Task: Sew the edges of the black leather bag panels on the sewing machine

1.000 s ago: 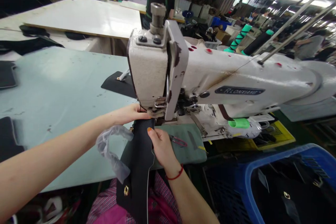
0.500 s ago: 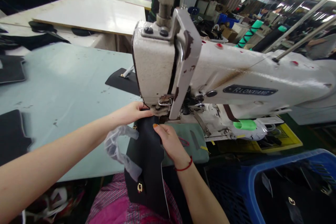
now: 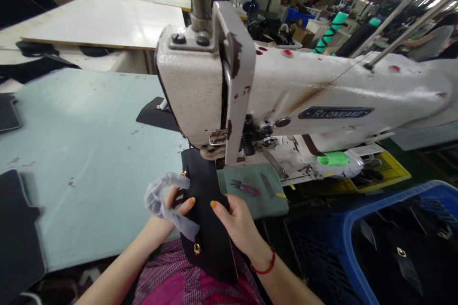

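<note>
Two hands show on my remote feed: left hand (image 3: 184, 207) and right hand (image 3: 240, 221), fingers clamped on the sides of a smooth black panel (image 3: 203, 183). It overhangs the near edge of the pale-blue surface (image 3: 100, 167), gold buckles (image 3: 196, 248) and crinkled plastic-wrapped loop handle (image 3: 155, 196) attached, far end beneath the chipped sewing machine (image 3: 195, 86).

The dark nameplate (image 3: 336, 113) on the horizontal arm of the white sewing machine (image 3: 286, 86) reads "RLONXIANG" in pale capitals, the initial R standing larger than the letters after it.
</note>
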The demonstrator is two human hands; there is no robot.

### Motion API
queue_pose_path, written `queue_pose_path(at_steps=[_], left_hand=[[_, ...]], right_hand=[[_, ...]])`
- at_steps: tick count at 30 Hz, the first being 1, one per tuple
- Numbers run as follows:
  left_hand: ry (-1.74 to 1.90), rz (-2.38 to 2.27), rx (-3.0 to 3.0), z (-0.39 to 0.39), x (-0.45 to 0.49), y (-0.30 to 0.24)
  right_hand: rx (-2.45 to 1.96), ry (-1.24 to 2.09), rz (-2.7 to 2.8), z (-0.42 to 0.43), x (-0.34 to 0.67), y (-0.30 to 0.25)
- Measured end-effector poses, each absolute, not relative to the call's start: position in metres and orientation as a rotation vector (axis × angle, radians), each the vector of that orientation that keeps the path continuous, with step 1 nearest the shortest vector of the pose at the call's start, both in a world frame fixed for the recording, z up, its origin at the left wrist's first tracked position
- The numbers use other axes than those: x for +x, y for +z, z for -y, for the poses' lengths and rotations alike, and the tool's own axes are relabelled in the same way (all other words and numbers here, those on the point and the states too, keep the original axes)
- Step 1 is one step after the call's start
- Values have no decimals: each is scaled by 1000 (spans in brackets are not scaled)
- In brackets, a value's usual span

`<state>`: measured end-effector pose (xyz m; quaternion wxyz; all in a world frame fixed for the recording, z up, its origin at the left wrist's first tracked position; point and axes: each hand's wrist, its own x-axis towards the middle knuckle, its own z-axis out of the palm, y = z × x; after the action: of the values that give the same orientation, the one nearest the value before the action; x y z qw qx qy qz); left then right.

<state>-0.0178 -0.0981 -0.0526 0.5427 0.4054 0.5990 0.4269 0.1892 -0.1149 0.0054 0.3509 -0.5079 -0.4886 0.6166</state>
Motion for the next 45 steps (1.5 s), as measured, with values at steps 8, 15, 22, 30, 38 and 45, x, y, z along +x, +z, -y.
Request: queue_pose_path(at_steps=[8, 15, 22, 30, 38, 45], left_hand=[[1005, -1352, 582, 99, 19, -14], [995, -1540, 789, 100, 14, -4], [1016, -1264, 499, 108, 26, 18], [1023, -1263, 426, 107, 29, 24], [1023, -1285, 498, 86, 25, 17], [1009, -1280, 531, 65, 19, 18]], right_hand=[[-1457, 1290, 1305, 135, 177, 3], [-1474, 1295, 1333, 134, 178, 10], [-1262, 1526, 1120, 133, 180, 10], [-1274, 1532, 1087, 127, 181, 12], [-1266, 1495, 1124, 107, 177, 8], [-1251, 1508, 1111, 88, 173, 8]])
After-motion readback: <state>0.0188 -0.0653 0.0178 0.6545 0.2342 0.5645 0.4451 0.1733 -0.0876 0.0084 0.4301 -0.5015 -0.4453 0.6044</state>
